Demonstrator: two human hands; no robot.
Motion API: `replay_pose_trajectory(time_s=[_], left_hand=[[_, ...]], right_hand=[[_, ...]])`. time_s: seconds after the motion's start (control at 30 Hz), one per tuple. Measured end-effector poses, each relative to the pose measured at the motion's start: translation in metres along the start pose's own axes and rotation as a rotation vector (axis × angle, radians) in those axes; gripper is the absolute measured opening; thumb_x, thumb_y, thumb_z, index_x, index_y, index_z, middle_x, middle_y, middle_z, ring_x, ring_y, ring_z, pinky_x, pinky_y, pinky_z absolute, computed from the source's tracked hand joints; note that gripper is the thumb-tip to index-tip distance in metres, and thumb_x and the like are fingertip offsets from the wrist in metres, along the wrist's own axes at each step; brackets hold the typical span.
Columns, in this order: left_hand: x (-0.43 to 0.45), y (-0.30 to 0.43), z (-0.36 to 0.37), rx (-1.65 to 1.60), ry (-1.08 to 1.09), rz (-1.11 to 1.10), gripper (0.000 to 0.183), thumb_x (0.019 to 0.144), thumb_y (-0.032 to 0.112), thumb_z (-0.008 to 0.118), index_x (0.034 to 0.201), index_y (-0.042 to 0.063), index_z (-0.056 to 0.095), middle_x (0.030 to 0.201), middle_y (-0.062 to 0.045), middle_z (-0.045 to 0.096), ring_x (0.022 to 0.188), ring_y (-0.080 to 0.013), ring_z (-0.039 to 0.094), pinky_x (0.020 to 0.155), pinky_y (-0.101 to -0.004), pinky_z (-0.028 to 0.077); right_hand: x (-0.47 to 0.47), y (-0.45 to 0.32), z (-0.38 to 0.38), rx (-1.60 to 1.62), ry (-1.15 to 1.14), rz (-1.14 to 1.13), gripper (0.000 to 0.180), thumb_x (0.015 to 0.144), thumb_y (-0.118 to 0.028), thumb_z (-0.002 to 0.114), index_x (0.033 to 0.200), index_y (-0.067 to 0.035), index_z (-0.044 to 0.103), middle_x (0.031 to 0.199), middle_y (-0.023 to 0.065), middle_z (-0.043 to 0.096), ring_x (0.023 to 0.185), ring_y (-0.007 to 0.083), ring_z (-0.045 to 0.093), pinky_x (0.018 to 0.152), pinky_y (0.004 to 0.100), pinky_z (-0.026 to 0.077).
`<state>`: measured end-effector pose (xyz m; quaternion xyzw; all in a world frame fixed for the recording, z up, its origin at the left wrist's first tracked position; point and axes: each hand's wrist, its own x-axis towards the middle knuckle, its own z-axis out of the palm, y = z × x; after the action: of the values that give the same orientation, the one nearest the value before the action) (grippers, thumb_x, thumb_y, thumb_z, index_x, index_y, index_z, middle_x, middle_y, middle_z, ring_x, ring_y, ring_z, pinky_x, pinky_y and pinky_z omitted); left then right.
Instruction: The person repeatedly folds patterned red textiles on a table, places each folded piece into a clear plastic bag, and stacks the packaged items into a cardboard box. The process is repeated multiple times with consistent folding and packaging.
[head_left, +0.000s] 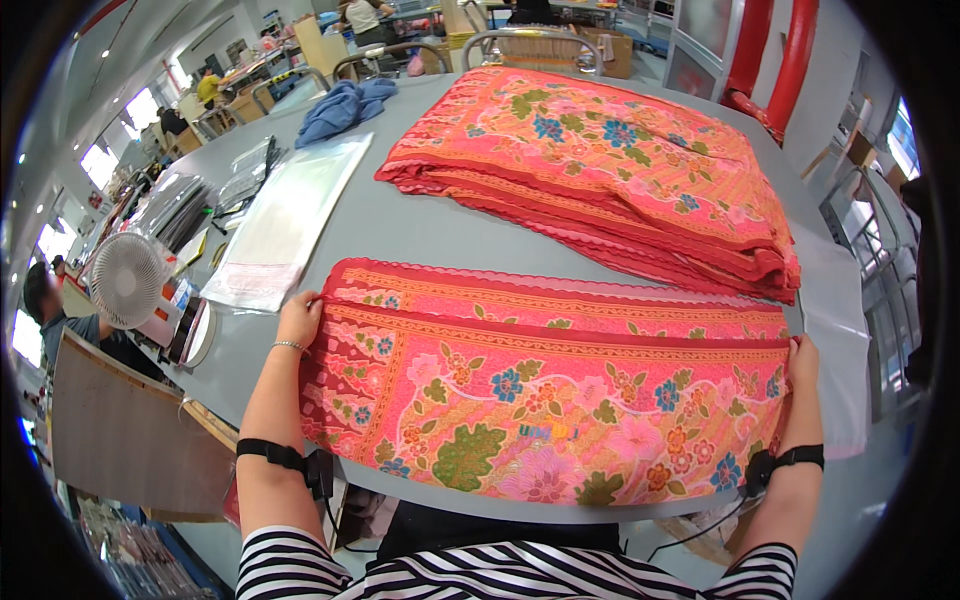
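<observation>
A pink and red floral cloth (555, 405) with scalloped borders lies folded at the near side of the grey table (352, 217). My left hand (301, 321) grips the left end of its upper folded edge. At the opposite end, my right hand (802, 361) pinches the same edge, with the fingers partly hidden by the cloth. Held between both hands, the edge runs nearly straight, and a strip of the layer beneath shows beyond it. Farther back rests a thick stack of matching floral cloths (600, 165), close to the held cloth's far border.
Clear plastic bags (289, 225) lie on the table's left side, below a crumpled blue cloth (341, 111). A white fan (129, 279) and a roll of tape (199, 334) stand at the left edge. Translucent sheeting (836, 352) hangs over the right edge. People work in the background.
</observation>
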<state>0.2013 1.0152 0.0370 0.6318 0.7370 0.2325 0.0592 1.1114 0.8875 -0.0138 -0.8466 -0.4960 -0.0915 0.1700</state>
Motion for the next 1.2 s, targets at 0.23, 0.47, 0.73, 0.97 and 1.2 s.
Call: replay_pose_trajectory(time_s=[0.23,0.47,0.73,0.97,1.2], left_hand=[[-0.041,-0.001,-0.04,-0.166,-0.126,-0.3,0.06,0.085,0.038,0.065,0.133,0.005,0.049,0.095,-0.019,0.069,0.085,-0.0263,0.066,0.076,-0.0371,0.05],[-0.135,-0.036,-0.082,-0.208,-0.314,-0.054,0.064,0.081,0.007,0.061,0.141,0.005,0.039,0.09,-0.015,0.067,0.083,-0.0214,0.064,0.072,-0.0337,0.051],[-0.146,0.024,-0.051,0.351,-0.022,0.309,0.056,0.087,0.007,0.052,0.141,0.003,0.038,0.141,-0.023,0.038,0.131,-0.0377,0.036,0.109,-0.0477,0.026],[-0.165,0.054,-0.014,0.394,-0.264,0.218,0.059,0.094,0.031,0.045,0.146,0.007,0.03,0.155,-0.016,0.02,0.143,-0.0336,0.02,0.114,-0.0521,0.014],[-0.162,0.048,-0.014,0.371,-0.294,0.214,0.061,0.092,0.029,0.048,0.147,0.008,0.029,0.156,-0.015,0.019,0.143,-0.0322,0.019,0.114,-0.0513,0.013]], right_hand=[[-0.024,-0.021,-0.031,0.328,-0.095,-0.004,0.048,0.088,-0.021,0.061,0.13,-0.003,0.047,0.103,0.0246,0.063,0.095,0.0419,0.062,0.083,0.0448,0.049],[-0.145,-0.016,-0.102,-0.045,-0.052,-0.028,0.067,0.081,-0.027,0.068,0.135,0.003,0.042,0.129,0.0273,0.05,0.122,0.0421,0.046,0.104,0.0467,0.037],[-0.197,-0.016,-0.113,-0.185,0.083,0.276,0.04,0.08,-0.028,0.07,0.105,0.001,0.058,0.112,0.0213,0.057,0.104,0.0371,0.054,0.086,0.0459,0.045],[-0.201,-0.011,-0.111,-0.099,-0.045,0.227,0.026,0.083,-0.024,0.067,0.082,-0.001,0.057,0.08,0.0207,0.061,0.079,0.0401,0.059,0.068,0.0478,0.047],[-0.189,-0.007,-0.119,-0.22,-0.027,0.219,0.023,0.083,-0.024,0.067,0.081,-0.001,0.062,0.085,0.019,0.062,0.081,0.0384,0.061,0.07,0.0464,0.049]])
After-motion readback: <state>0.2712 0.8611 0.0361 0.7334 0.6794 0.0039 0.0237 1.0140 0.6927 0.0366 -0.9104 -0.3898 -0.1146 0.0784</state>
